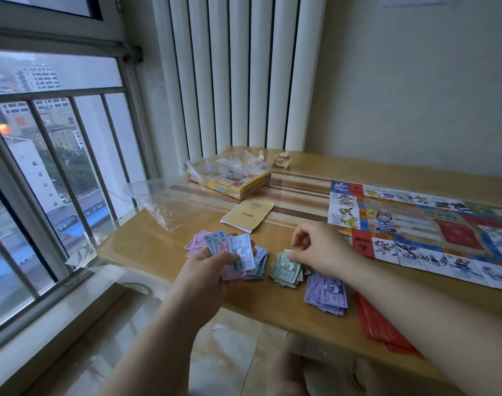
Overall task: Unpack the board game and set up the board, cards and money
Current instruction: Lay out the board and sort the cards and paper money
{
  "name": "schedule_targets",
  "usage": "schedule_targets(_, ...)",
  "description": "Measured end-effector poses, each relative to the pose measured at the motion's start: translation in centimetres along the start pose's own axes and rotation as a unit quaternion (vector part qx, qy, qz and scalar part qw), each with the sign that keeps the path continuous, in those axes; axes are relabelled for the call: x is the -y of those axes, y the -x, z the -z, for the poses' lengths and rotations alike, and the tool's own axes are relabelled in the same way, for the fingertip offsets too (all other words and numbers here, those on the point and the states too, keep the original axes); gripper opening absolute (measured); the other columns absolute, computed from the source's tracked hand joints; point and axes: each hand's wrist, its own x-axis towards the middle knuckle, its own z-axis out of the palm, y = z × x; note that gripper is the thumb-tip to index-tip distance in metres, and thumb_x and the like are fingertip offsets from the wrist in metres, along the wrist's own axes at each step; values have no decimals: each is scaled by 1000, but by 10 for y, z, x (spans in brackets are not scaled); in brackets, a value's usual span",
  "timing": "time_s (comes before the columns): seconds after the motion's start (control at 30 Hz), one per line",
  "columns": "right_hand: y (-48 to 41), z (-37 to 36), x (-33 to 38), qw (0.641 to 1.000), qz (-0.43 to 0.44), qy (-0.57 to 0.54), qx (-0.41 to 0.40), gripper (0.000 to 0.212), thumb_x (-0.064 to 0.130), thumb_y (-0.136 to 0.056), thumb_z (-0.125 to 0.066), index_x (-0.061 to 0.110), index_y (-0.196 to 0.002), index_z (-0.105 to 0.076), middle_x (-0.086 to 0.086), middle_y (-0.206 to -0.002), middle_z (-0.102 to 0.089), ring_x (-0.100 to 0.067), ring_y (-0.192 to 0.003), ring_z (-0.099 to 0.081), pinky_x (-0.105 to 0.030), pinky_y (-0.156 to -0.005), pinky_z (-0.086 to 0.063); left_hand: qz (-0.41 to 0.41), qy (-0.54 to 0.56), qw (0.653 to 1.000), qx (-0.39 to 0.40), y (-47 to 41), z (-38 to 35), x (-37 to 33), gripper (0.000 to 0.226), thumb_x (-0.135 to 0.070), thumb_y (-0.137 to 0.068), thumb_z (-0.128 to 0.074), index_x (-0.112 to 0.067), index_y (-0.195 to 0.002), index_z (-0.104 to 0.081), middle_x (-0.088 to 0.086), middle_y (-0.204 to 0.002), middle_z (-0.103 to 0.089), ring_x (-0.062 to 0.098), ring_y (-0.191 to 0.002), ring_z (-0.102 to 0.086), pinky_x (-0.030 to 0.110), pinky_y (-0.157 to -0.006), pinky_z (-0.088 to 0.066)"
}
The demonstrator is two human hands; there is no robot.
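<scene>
My left hand grips a fanned bundle of mixed play money, blue and pink notes on top. Under it lie a pink pile and a pale blue pile. My right hand pinches a green note at the top of the green money pile. A purple money pile lies in front of that hand, and a stack of red cards sits by the table's front edge, partly under my right forearm. The game board lies unfolded on the right.
The open yellow game box with its clear plastic insert stands at the back. A yellow rule booklet lies near the middle, a clear plastic wrapper at the left corner, crumpled paper by the radiator. A barred window is left.
</scene>
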Motion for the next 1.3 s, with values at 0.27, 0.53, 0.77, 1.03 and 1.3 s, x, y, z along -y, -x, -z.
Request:
schedule_targets(0.27,3,1,30,992,74,-97,-11,18,37,-84,-68,20,-83,-62,5,-83,-61,-8,-76,-55,-19,-65,-42,-1,-26,999,26,3,2,3,23,12,-88,-47,-2,-100,-60,16,-80,-72,24,-69,-69,25,-50,-56)
schedule_targets(0.53,-12,-18,52,986,51,-148,58,12,23,-82,-73,16,-84,-65,5,-73,-60,-4,-63,-52,-13,-55,-40,4,20,999,44,8,13,-5,25,11,-91,-41,3,-108,-57,23,-88,-71,28,-74,-71,34,-65,-60)
schedule_targets(0.77,-29,-43,40,998,-3,-61,10,14,25,-85,-66,26,-97,-58,1,-86,-59,-15,-74,-56,-27,-67,-42,-28,25,999,4,7,29,-9,26,12,-92,-40,1,-103,-61,17,-100,-71,22,-84,-71,32,-75,-58)
schedule_targets(1.03,-25,-31,53,994,74,-48,-63,16,40,-86,-64,24,-85,-62,9,-82,-58,-8,-78,-55,-29,-81,-43,-40,-8,999,8,2,29,-9,26,9,-88,-52,-5,-108,-60,14,-91,-72,21,-79,-71,30,-70,-57)
schedule_targets(1.3,-35,-26,77,980,75,-171,73,20,25,-81,-74,22,-65,-63,11,-60,-59,5,-45,-48,-12,-51,-37,-36,49,998,-27,0,29,-21,21,9,-92,-44,3,-108,-57,22,-94,-68,25,-75,-67,30,-64,-59)
